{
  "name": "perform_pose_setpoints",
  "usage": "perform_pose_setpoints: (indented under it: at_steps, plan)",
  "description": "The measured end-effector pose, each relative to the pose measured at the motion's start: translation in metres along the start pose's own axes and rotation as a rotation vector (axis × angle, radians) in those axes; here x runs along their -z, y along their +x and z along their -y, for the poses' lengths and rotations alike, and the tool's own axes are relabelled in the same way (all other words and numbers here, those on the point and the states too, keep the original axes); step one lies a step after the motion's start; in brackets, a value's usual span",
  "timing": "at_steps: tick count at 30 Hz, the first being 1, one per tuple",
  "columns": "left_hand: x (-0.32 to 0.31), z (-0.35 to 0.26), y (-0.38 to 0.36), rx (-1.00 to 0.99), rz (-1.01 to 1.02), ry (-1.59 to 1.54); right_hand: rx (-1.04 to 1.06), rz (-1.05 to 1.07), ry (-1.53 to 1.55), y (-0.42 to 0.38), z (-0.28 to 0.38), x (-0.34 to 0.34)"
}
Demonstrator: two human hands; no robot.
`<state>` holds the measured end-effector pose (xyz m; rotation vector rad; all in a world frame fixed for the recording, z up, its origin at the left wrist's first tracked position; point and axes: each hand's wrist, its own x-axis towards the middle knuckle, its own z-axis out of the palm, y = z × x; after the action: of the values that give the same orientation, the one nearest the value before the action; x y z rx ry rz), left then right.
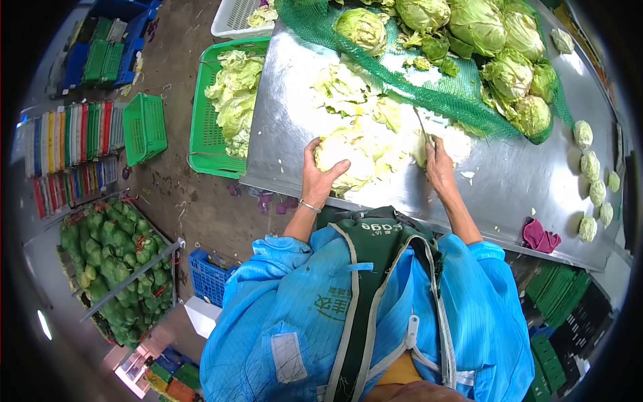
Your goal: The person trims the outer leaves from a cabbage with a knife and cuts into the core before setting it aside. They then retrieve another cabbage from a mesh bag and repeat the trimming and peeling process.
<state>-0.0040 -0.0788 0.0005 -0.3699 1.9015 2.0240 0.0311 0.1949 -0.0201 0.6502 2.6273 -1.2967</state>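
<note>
My left hand (323, 175) is curved round the near left side of a pale cabbage (348, 155) on the steel table, its thumb on top. In my right hand (439, 163) is a knife (420, 124); its thin dark blade points away from me, over the leaves. Loose cabbage leaves (341, 90) lie beyond the cabbage, and cut pale pieces surround the blade. Further back, a green mesh sack (429, 94) lies open with several whole cabbages (477, 27) in it.
A green crate (195, 127) of leaves stands left of the steel table (281, 100); a white crate (228, 20) is behind it. Bitter melons (583, 134) line the table's right side, near a maroon cloth (540, 236). A cart of green produce (117, 248) stands on the floor.
</note>
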Motion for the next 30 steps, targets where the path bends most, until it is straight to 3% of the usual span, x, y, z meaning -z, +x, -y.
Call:
perform_pose_setpoints:
  at_steps: [1, 3, 4, 5, 6, 10, 14, 18, 20, 24, 27, 30]
  plan:
    - [-0.003, -0.006, -0.001, -0.029, -0.01, 0.048, 0.19, -0.094, -0.032, -0.002, 0.018, 0.005]
    - [-0.009, -0.006, 0.0, -0.096, -0.017, 0.178, 0.023, 0.13, -0.081, -0.019, 0.08, 0.015]
    - [-0.011, -0.002, 0.002, -0.134, -0.023, 0.257, 0.057, 0.279, -0.005, -0.023, 0.091, 0.009]
    - [-0.013, 0.0, 0.004, -0.174, -0.028, 0.336, 0.251, 0.277, -0.031, -0.023, 0.084, -0.01]
    - [-0.016, -0.001, 0.005, -0.177, -0.029, 0.396, 0.29, 0.348, -0.002, -0.025, 0.099, -0.013]
    - [-0.016, 0.004, 0.01, -0.172, -0.035, 0.498, 0.386, 0.266, 0.002, -0.012, 0.085, -0.035]
    - [-0.01, 0.004, 0.01, -0.287, 0.055, 0.67, 0.096, 0.263, 0.106, 0.024, 0.046, -0.045]
    - [0.0, -0.009, 0.003, -0.153, 0.023, 0.169, -0.034, 0.216, 0.167, 0.016, 0.032, -0.039]
    - [-0.002, 0.001, 0.0, -0.128, -0.018, 0.159, -0.137, 0.24, 0.19, 0.013, 0.025, -0.03]
    - [-0.004, -0.003, 0.005, -0.174, 0.002, 0.266, 0.268, -0.015, -0.06, 0.007, 0.028, -0.007]
    - [-0.011, -0.008, 0.01, -0.22, 0.063, 0.418, 0.504, 0.251, -0.009, -0.003, 0.073, -0.009]
    - [-0.017, -0.012, 0.013, -0.193, 0.074, 0.41, 0.557, 0.378, -0.133, 0.007, 0.085, -0.014]
